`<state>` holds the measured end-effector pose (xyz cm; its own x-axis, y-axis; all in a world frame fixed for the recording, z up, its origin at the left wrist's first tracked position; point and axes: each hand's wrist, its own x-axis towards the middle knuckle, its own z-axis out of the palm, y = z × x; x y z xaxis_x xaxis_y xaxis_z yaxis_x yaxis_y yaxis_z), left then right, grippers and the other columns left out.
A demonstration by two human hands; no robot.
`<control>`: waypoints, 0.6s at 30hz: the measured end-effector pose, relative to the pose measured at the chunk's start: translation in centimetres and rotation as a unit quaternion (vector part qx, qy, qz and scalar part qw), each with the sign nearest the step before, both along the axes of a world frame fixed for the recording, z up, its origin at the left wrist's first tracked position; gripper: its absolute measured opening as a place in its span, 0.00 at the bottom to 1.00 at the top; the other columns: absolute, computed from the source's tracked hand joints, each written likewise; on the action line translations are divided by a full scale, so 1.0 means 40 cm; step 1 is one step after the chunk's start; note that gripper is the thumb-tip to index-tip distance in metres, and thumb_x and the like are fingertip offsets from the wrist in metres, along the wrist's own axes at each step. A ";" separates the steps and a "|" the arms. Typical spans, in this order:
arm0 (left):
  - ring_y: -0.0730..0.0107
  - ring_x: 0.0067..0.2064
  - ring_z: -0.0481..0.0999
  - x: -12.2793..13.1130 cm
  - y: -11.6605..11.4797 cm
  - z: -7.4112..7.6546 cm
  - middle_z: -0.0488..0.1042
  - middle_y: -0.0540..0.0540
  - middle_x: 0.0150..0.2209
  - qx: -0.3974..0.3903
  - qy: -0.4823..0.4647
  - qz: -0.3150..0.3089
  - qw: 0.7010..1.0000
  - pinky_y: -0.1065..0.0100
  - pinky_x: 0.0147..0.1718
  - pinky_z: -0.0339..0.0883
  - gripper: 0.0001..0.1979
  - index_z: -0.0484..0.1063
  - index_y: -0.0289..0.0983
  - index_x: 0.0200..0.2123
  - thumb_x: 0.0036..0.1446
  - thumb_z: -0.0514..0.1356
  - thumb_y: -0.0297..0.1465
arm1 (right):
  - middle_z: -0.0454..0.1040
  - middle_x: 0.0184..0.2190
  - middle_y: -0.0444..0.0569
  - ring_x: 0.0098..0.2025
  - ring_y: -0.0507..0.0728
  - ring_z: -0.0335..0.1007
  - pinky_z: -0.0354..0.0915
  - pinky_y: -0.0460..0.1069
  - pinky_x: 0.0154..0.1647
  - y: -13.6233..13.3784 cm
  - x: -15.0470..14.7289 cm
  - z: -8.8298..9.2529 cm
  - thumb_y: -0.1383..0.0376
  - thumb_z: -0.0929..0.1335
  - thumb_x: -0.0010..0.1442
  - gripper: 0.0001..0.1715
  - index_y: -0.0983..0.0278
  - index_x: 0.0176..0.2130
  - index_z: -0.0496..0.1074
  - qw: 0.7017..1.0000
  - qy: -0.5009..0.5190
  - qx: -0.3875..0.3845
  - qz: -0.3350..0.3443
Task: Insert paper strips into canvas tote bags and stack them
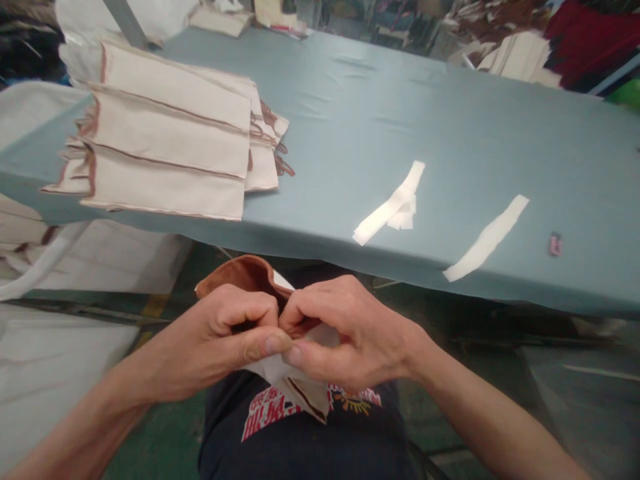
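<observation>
My left hand (240, 333) and my right hand (340, 333) meet in front of my lap, thumbs and fingertips pinched together on a cloth piece (245, 272). Brown fabric shows on its far side, while white material with a dark-edged corner hangs below my fingers. The exact spot under the fingertips is hidden. On the table beyond, to the left, lies a stack of cream cloth pieces (170, 140) with brown edging and brown loops at the right end.
A blue-green covered table (320, 153) spans the view ahead. White strips (390, 203) lie near its front edge, with another white strip (485, 240) farther right. A small pinkish item (555, 244) sits beyond. White sheeting (50, 373) is at the lower left.
</observation>
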<state>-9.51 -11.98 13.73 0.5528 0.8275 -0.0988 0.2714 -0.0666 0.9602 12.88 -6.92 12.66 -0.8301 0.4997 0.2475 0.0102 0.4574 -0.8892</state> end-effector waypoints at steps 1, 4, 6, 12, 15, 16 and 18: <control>0.77 0.22 0.53 0.001 0.000 -0.006 0.55 0.57 0.21 -0.024 -0.021 0.010 0.999 0.72 0.19 0.47 0.28 0.59 0.40 0.23 0.73 0.59 0.47 | 0.68 0.27 0.39 0.27 0.49 0.61 0.57 0.46 0.31 0.003 0.001 0.001 0.62 0.68 0.70 0.11 0.62 0.34 0.69 0.998 -0.012 -0.052 0.022; 0.77 0.22 0.50 0.002 -0.010 -0.027 0.53 0.57 0.21 -0.057 -0.058 0.050 0.995 0.72 0.17 0.45 0.34 0.56 0.40 0.22 0.71 0.59 0.57 | 0.61 0.24 0.37 0.25 0.48 0.54 0.54 0.45 0.27 0.011 -0.003 -0.007 0.58 0.65 0.76 0.21 0.62 0.30 0.66 0.981 -0.020 -0.178 0.069; 0.76 0.22 0.50 -0.002 -0.021 -0.044 0.53 0.57 0.21 -0.069 -0.072 0.074 0.992 0.72 0.18 0.45 0.35 0.55 0.41 0.22 0.70 0.59 0.59 | 0.59 0.24 0.36 0.24 0.47 0.53 0.53 0.45 0.27 0.012 -0.009 -0.017 0.59 0.66 0.76 0.22 0.62 0.30 0.65 0.982 0.002 -0.178 0.063; 0.74 0.23 0.59 -0.022 -0.040 -0.078 0.60 0.54 0.22 -0.020 -0.039 0.093 0.995 0.71 0.20 0.55 0.35 0.62 0.40 0.24 0.75 0.47 0.59 | 0.75 0.28 0.44 0.30 0.51 0.67 0.61 0.47 0.35 -0.002 -0.011 -0.035 0.65 0.63 0.76 0.18 0.64 0.34 0.73 0.999 0.018 0.048 0.009; 0.76 0.22 0.56 -0.020 -0.039 -0.065 0.57 0.56 0.21 0.039 0.010 0.094 0.995 0.72 0.20 0.50 0.31 0.59 0.39 0.22 0.78 0.53 0.49 | 0.77 0.29 0.46 0.30 0.52 0.69 0.62 0.47 0.35 -0.003 -0.005 -0.039 0.66 0.63 0.77 0.18 0.64 0.35 0.74 0.996 0.013 0.083 0.001; 0.77 0.22 0.56 -0.018 -0.039 -0.059 0.57 0.57 0.20 0.082 0.038 0.093 0.991 0.72 0.20 0.49 0.29 0.59 0.39 0.22 0.77 0.55 0.44 | 0.77 0.29 0.46 0.30 0.52 0.70 0.62 0.47 0.34 -0.003 -0.004 -0.042 0.66 0.62 0.77 0.18 0.64 0.35 0.73 0.997 0.010 0.080 0.000; 0.78 0.21 0.57 -0.014 -0.042 -0.053 0.59 0.58 0.20 0.175 0.085 0.090 0.977 0.72 0.21 0.49 0.25 0.61 0.38 0.23 0.76 0.56 0.35 | 0.77 0.29 0.46 0.30 0.52 0.70 0.63 0.47 0.34 -0.002 -0.001 -0.048 0.65 0.62 0.77 0.18 0.64 0.35 0.74 0.998 0.004 0.058 0.002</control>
<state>-10.08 -13.67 11.63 0.3963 0.9089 0.1297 0.4622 -0.3195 0.8272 12.83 -7.00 10.73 -0.8303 0.4635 0.3095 0.0016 0.5572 -0.8304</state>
